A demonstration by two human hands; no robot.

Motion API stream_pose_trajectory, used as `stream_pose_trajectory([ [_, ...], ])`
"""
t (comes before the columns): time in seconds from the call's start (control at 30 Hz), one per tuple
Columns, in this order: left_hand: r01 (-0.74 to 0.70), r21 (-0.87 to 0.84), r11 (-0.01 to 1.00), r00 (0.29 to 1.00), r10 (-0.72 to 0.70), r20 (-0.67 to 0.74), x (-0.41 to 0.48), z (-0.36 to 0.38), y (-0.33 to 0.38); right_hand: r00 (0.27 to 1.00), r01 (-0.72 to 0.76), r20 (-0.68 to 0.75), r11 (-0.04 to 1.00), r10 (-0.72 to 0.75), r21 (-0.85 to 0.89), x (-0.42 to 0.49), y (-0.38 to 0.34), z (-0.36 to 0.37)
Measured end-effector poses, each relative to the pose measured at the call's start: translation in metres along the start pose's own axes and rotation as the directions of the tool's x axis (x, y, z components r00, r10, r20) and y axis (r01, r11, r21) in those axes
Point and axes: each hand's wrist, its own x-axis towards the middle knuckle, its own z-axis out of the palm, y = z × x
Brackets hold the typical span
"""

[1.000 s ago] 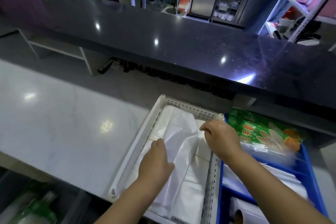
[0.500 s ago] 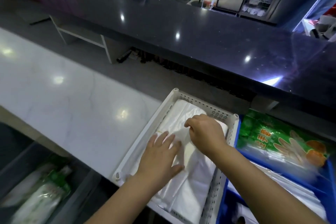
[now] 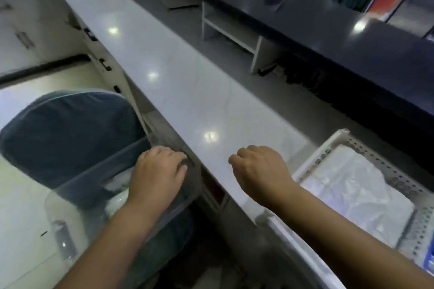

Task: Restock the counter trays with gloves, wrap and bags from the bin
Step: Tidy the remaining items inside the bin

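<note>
A clear plastic bin (image 3: 70, 206) stands on a blue chair, left of the counter, with pale packets dimly visible inside. My left hand (image 3: 157, 171) lies on the bin's far rim, fingers curled over it. My right hand (image 3: 260, 169) hovers over the white counter in a loose fist with nothing in it. To its right sits a white perforated tray (image 3: 314, 155) holding a stack of white plastic bags (image 3: 359, 195).
The white counter (image 3: 187, 91) runs away to the upper left. Behind it rises a black raised counter (image 3: 328, 37), with a small white shelf unit (image 3: 234, 33) under it. The blue chair (image 3: 65, 136) backs the bin. A blue bin's corner (image 3: 431, 263) shows at far right.
Both hands have left the bags in the white tray and moved left. My view swung left with them; the left hand now rests on the clear bin's rim.
</note>
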Motion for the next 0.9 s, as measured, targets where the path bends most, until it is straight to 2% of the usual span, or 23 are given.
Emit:
stream_pose_trajectory([
  [0.17, 0.197, 0.017, 0.980, 0.978, -0.198, 0.065, -0.026, -0.018, -0.140, 0.992, 0.106, 0.056, 0.992, -0.110, 0.074, 0.074, -0.095, 0.016],
  [0.23, 0.263, 0.057, 0.963, 0.953, -0.269, 0.142, -0.038, -0.014, -0.189, 0.988, 0.121, 0.073, 0.982, -0.133, 0.145, 0.101, -0.130, 0.034],
  [0.3, 0.267, 0.101, 0.959, 0.929, -0.284, 0.239, -0.047, -0.004, -0.228, 0.986, 0.112, 0.099, 0.973, -0.134, 0.203, 0.124, -0.160, 0.058],
  [0.37, 0.272, 0.108, 0.956, 0.909, -0.292, 0.299, -0.056, 0.010, -0.258, 0.974, 0.074, 0.190, 0.969, -0.121, 0.237, 0.144, -0.184, 0.091],
  [0.43, 0.301, 0.109, 0.947, 0.881, -0.320, 0.350, -0.063, 0.026, -0.281, 0.941, -0.007, 0.329, 0.968, -0.078, 0.250, 0.159, -0.200, 0.130],
  [0.53, 0.351, 0.109, 0.930, 0.836, -0.363, 0.412, -0.070, 0.056, -0.310, 0.892, -0.149, 0.453, 0.937, -0.010, 0.315, 0.178, -0.215, 0.191],
  [0.7, 0.403, 0.106, 0.909, 0.766, -0.399, 0.504, -0.076, 0.121, -0.346, 0.828, -0.196, 0.561, 0.930, -0.013, 0.312, 0.205, -0.232, 0.296],
  [0.77, 0.430, 0.109, 0.896, 0.741, -0.419, 0.525, -0.077, 0.148, -0.356, 0.802, -0.374, 0.596, 0.819, 0.050, 0.435, 0.216, -0.238, 0.337],
  [0.83, 0.462, 0.119, 0.879, 0.707, -0.446, 0.549, -0.079, 0.176, -0.365, 0.753, -0.567, 0.644, 0.628, 0.133, 0.533, 0.232, -0.242, 0.377],
  [0.87, 0.483, 0.116, 0.868, 0.691, -0.458, 0.559, -0.080, 0.189, -0.369, 0.705, -0.660, 0.679, 0.540, 0.206, 0.522, 0.241, -0.243, 0.396],
  [0.9, 0.505, 0.113, 0.856, 0.679, -0.475, 0.560, -0.080, 0.202, -0.374, 0.628, -0.755, 0.721, 0.455, 0.293, 0.472, 0.249, -0.244, 0.414],
])
